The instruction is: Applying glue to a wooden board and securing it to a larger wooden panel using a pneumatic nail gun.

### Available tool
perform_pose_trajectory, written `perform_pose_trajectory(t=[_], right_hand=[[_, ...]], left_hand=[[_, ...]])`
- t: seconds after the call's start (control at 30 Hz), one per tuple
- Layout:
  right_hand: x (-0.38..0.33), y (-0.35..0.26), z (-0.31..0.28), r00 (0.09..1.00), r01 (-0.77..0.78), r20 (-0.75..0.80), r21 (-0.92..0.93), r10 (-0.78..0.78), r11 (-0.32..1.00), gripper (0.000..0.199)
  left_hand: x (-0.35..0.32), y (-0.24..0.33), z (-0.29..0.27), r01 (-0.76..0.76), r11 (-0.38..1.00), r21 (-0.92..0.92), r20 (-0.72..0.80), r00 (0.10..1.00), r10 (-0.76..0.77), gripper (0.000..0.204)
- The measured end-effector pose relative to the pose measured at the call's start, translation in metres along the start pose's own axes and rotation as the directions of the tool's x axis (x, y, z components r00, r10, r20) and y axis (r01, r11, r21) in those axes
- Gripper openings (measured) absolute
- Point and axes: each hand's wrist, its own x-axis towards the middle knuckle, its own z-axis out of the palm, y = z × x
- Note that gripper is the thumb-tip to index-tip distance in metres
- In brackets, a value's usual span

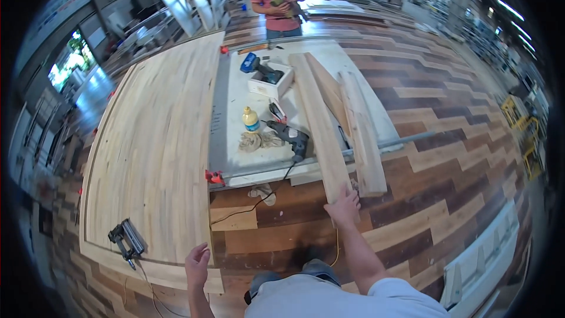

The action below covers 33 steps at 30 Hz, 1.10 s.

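Observation:
My right hand (344, 207) grips the near end of a long pale wooden board (321, 126), thumb on its left side and fingers across toward its right. The board lies lengthwise on a white work table (235, 162) and overhangs its near edge. Beside it lie a thicker timber piece (366, 147) and a browner board (329, 85), partly covered. My left hand (197, 264), fingers loosely bent and apart, holds nothing. It is near the front right corner of a large pale wood panel (156, 135), on which a black nail gun (126, 242) rests.
The table bears a corded drill (289, 136), a yellow glue bottle (251, 119), a rag (259, 141) and a white box (272, 85) with a blue cordless drill (250, 63). Red clamps (215, 177) touch the panel's edge. A person (279, 0) stands beyond, holding a tool.

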Motion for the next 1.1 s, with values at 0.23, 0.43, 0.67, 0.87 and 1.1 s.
perform_pose_trajectory(t=[0.23,0.43,0.67,0.87,1.1], right_hand=[[0.028,0.033,-0.028,0.997,0.030,0.056,0.266,-0.046,0.964,0.091],[0.010,0.051,-0.071,0.917,-0.252,0.322,0.925,-0.237,0.283,0.074],[-0.072,0.086,-0.056,0.967,-0.062,0.136,0.945,-0.215,0.322,0.083],[-0.086,0.128,-0.074,0.969,0.178,0.026,0.618,-0.246,0.766,0.081],[-0.072,0.094,-0.085,0.864,0.457,-0.007,0.435,-0.504,0.776,0.082]], left_hand=[[0.023,0.043,0.107,-0.074,0.995,0.067,0.321,0.946,0.049,0.032],[0.076,0.083,0.260,-0.062,0.973,-0.222,0.668,0.718,0.198,0.051],[0.085,0.144,0.424,0.470,0.833,-0.293,0.835,0.551,-0.016,0.089],[0.055,0.118,0.443,0.100,0.977,-0.186,0.591,0.806,0.030,0.034],[0.050,0.127,0.341,0.292,0.701,-0.651,0.504,0.856,0.112,0.040]])
